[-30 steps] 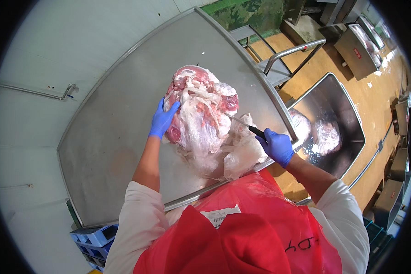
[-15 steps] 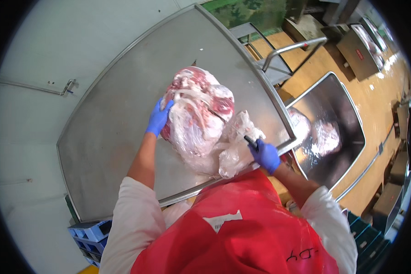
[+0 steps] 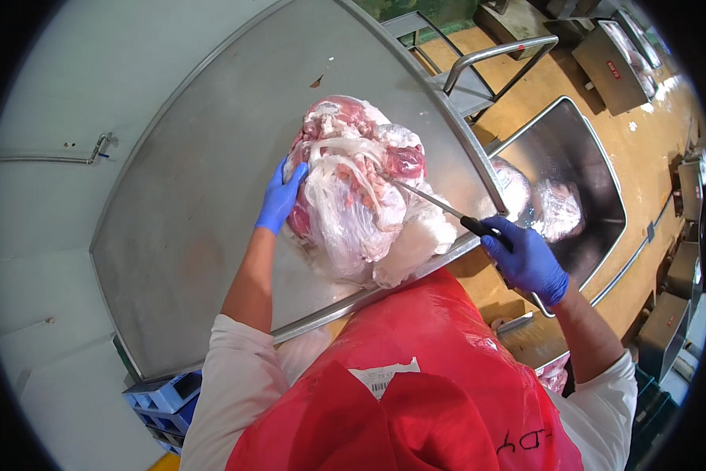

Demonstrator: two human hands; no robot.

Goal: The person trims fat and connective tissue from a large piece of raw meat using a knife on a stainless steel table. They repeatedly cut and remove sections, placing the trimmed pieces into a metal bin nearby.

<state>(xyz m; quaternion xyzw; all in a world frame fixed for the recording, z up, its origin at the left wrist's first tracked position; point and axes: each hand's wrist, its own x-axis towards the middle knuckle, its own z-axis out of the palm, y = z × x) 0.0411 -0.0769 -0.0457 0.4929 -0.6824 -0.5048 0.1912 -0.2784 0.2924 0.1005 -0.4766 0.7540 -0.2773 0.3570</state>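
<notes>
Far left, stacked blue plastic pallets (image 3: 164,402) part hidden by the sleeve, then the wide grey steel worktop (image 3: 188,188), top corner cut off by the frame; blue-gloved left hand (image 3: 279,198) lies against the left edge of the large pink-and-white raw meat cut (image 3: 357,184) near the worktop's front rim, can't tell if its fingers grip underneath. Crumpled clear plastic film (image 3: 417,243) at the meat's lower right, outline hard to separate; thin-bladed black-handled knife (image 3: 470,223) reaches the meat, exact tip unclear, handle wrapped in blue-gloved right hand (image 3: 529,261). Right: deep steel bin (image 3: 604,184) holding shiny, glare-blurred pinkish lumps (image 3: 558,212), one partly covered by the worktop edge.
</notes>
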